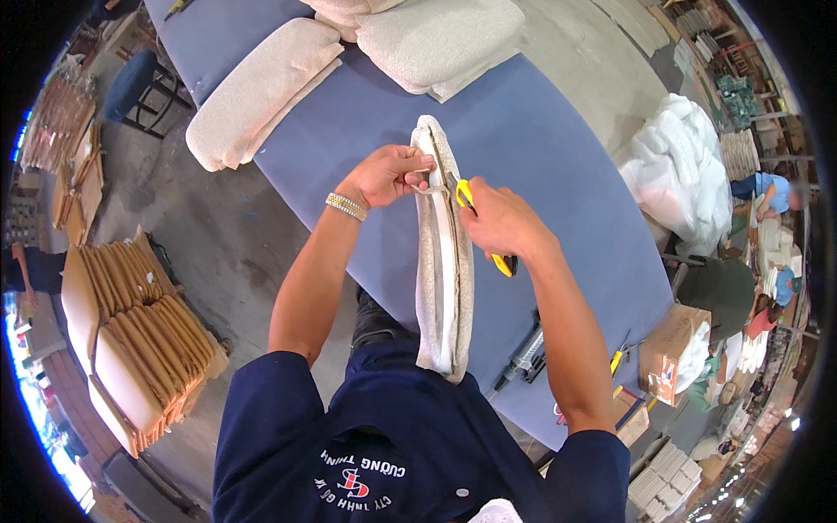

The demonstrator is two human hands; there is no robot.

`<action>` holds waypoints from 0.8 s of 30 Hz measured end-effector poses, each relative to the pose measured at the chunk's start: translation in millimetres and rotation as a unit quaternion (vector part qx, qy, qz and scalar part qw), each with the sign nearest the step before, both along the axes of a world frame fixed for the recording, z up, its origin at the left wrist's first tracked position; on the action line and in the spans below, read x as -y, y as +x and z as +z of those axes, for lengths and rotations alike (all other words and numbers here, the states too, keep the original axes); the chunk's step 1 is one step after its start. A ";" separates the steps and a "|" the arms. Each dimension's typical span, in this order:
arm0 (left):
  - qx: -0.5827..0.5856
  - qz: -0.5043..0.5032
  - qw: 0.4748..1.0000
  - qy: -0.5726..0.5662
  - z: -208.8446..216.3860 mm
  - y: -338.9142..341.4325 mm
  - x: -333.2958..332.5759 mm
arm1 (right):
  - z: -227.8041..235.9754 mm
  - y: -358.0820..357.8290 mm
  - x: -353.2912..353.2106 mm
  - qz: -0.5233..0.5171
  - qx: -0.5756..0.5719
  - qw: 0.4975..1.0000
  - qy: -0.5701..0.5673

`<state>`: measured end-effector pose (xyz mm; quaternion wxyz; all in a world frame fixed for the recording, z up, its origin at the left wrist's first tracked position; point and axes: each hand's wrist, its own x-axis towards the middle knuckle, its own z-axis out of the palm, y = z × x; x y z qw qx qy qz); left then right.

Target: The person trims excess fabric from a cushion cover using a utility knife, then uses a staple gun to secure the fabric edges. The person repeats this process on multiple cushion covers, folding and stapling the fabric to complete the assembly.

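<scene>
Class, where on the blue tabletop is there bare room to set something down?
Bare blue tabletop shows between the right hand and its right edge, and between the left hand and the beige fabric pieces. Crowded: the near right corner, around a dark tool, by a cardboard box.

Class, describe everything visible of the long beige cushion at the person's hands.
The long, narrow cushion looks covered in textured beige fabric, open lengthwise with white material inside. It stretches away from the camera, over the blue table. The left hand pinches it near the far end; the right hand holds yellow scissors at its edge.
</scene>
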<state>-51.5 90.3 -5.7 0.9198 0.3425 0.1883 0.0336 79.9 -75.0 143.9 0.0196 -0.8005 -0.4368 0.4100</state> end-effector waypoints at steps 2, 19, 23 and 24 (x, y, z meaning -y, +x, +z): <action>-0.013 -0.002 1.000 0.007 2.8 0.6 -1.5 | 0.4 -0.1 -2.5 0.010 0.006 1.000 -0.011; -0.094 -0.205 0.955 0.191 32.1 12.2 -29.8 | 5.7 -7.8 25.8 0.051 -0.027 0.996 -0.073; -0.086 -0.266 0.890 0.360 43.4 15.2 -30.9 | -18.2 -10.1 46.2 0.074 0.018 0.997 -0.006; -0.095 -0.281 0.854 0.427 55.1 16.5 -24.8 | -19.3 -12.6 50.4 0.056 0.018 0.998 -0.004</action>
